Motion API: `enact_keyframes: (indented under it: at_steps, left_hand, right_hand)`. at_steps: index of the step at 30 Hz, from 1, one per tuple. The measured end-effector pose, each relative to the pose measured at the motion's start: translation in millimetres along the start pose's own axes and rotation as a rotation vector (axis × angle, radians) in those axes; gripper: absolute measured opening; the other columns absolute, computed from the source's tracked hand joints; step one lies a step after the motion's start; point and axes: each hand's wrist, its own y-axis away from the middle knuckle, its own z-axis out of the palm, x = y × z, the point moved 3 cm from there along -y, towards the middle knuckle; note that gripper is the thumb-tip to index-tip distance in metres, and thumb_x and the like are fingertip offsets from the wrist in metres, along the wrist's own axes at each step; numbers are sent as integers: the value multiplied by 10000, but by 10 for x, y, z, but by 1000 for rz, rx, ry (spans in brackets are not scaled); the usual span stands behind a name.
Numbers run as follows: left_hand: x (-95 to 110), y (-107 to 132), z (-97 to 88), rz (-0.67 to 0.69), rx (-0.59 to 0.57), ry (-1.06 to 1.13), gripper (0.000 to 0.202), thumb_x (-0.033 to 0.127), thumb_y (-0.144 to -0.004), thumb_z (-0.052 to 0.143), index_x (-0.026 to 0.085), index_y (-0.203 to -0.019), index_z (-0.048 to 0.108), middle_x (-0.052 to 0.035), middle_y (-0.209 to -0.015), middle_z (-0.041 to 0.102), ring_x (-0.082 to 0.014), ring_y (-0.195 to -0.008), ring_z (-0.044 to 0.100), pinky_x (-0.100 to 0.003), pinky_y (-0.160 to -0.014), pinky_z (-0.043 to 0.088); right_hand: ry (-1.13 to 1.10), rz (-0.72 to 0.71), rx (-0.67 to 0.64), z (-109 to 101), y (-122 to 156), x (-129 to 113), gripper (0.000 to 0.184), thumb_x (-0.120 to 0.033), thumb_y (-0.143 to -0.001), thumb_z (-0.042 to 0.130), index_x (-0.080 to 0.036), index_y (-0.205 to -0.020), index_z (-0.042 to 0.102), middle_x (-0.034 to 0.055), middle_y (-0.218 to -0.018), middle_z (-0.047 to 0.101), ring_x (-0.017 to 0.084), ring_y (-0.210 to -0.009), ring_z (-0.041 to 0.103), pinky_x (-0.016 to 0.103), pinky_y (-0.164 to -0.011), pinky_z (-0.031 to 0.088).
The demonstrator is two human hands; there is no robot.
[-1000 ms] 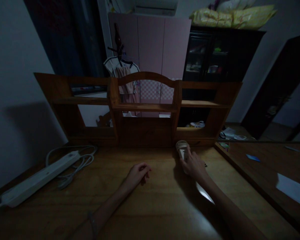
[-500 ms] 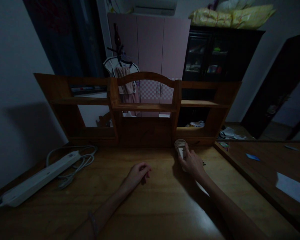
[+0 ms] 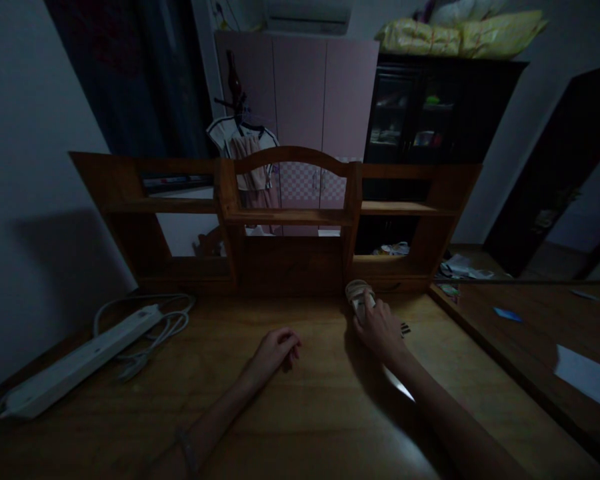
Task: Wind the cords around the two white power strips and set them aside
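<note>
On the right side of the wooden desktop [image 3: 310, 400], my right hand [image 3: 380, 328] is closed on a white block with a coiled cord [image 3: 361, 308]. The forefinger lies along its top, and the palm hides its near end, so its exact kind is unclear. The pale coil [image 3: 357, 289] at its far end is close to the shelf's base. Several short dark bars [image 3: 405, 329] show just right of this hand. My left hand [image 3: 279, 348] rests on the desktop near the middle, fingers loosely curled in, with nothing visible in them.
A long white power strip [image 3: 80, 360] with a looped cable [image 3: 173, 323] lies at the left. Across the back stands a wooden shelf unit [image 3: 290, 215]. To the right, past a raised edge, are a white paper [image 3: 587, 377] and a blue card [image 3: 507, 314].
My right hand and the white block have shifted slightly left, showing more of the dark bars. My left hand stays nearly where it was.
</note>
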Motion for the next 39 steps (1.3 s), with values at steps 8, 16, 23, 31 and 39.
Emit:
enact_keyframes:
  at_steps: [8,16,23,31,39]
  left_hand:
    - [-7,15,8,-1,-12,7,238,385,-799,527,153,-773,572,0,-597,582,-96,-402,509,-180,-358,374]
    - [-11,4,-6,13,-7,-8,245,389,-796,529,149,-778,577,3,-586,575,-97,-391,507,-184,-357,379]
    - [5,24,6,21,-1,-12,248,391,-803,529,150,-781,586,1,-596,576,-96,-404,511,-183,-363,379]
    - [1,16,5,26,0,-31,260,397,-809,532,144,-794,588,-2,-594,576,-100,-412,513,-188,-366,388]
    - [-27,1,-9,38,-11,-26,286,429,-822,531,149,-820,592,7,-600,569,-98,-415,509,-193,-370,399]
  right_hand:
    - [-53,28,-28,117,-90,128,677,-506,-928,355,-100,-1458,243,165,-1017,597,291,-977,575,341,-780,407]
    - [-100,40,-22,122,-95,192,695,-529,-933,335,-100,-1470,229,160,-1016,619,288,-972,599,330,-813,390]
    - [-86,81,-59,82,-80,143,715,-515,-932,360,-99,-1486,184,168,-1046,610,293,-1001,583,337,-825,383]
    - [-62,56,-76,98,-83,139,732,-533,-923,359,-81,-1477,204,181,-1045,603,294,-975,580,337,-807,384]
    - [-70,60,-53,83,-59,126,744,-585,-920,325,-121,-1487,193,170,-1079,574,297,-1026,546,347,-796,389]
